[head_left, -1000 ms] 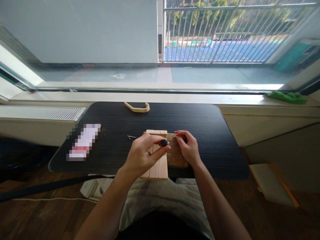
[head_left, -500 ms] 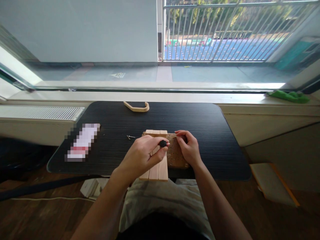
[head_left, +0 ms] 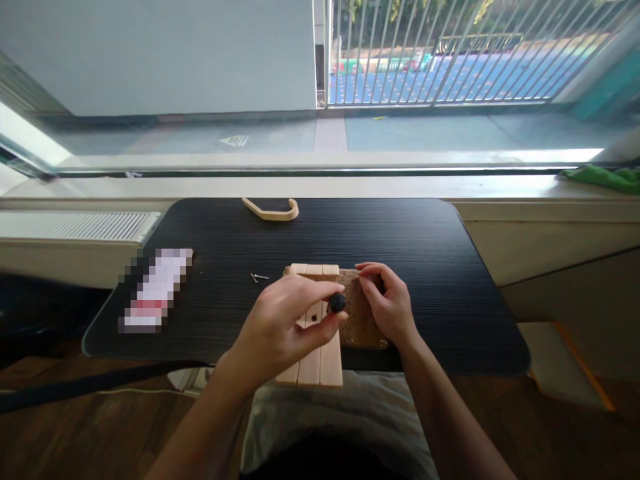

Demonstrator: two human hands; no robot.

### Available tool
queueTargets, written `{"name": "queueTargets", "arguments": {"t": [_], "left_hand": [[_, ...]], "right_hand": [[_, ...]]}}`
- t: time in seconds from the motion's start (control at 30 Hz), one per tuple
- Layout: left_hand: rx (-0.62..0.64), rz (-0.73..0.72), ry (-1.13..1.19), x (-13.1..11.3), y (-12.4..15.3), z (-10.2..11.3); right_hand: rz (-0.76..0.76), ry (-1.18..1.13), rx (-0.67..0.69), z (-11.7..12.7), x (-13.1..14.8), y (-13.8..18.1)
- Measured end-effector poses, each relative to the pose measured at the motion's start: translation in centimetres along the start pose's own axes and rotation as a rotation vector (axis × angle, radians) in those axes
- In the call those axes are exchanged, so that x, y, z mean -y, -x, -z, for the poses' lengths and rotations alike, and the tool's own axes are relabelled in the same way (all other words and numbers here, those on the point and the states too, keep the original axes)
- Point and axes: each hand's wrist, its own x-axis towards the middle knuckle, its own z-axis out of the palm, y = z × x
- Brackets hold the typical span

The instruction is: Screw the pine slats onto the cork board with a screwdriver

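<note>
Now the black knob (head_left: 338, 302) is clasped between the thumb and forefinger of the left hand (head_left: 287, 313), and it is seen over the right edge of the wooden slats (head_left: 310, 367). Compared with half a second ago, it is found slightly nearer to the bare side of the brown block (head_left: 356, 323). A small dark mark (head_left: 314, 318) on the slats is now left visible between thumb and forefinger, while in the earlier views it cannot be made out. The whole picture is also shifted, so a part of the change may be owed to the head.

By this, the work is judged to be at a stage of small adjustment: the knob is perhaps being turned or gripped anew, and it is not released.

The right hand (head_left: 390, 300) is kept at the right side of the block, with its fingers bent; whether something is pinched there cannot be told. The slats appear to be laid across the block, and the near edge of the worktop (head_left: 450, 333) is overhung by them. The screws (head_left: 259, 277), at their left, are left untouched.
</note>
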Motion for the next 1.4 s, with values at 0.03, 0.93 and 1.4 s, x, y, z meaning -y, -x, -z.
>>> {"name": "queueTargets", "arguments": {"t": [0.03, 0.93, 1.4], "left_hand": [[-0.008, -0.020, 0.001, 0.0, -0.1, 0.0], [0.367, 0.416, 0.548, 0.6, -0.3, 0.4], [0.162, 0.447, 0.491, -0.8, 0.0, -0.5]], "right_hand": [[-0.001, -0.004, 0.003, 0.0, 0.0, 0.0], [0.010, 0.011, -0.009, -0.1, 0.1, 0.1], [0.006, 0.011, -0.021, -0.2, 0.1, -0.1]]}}
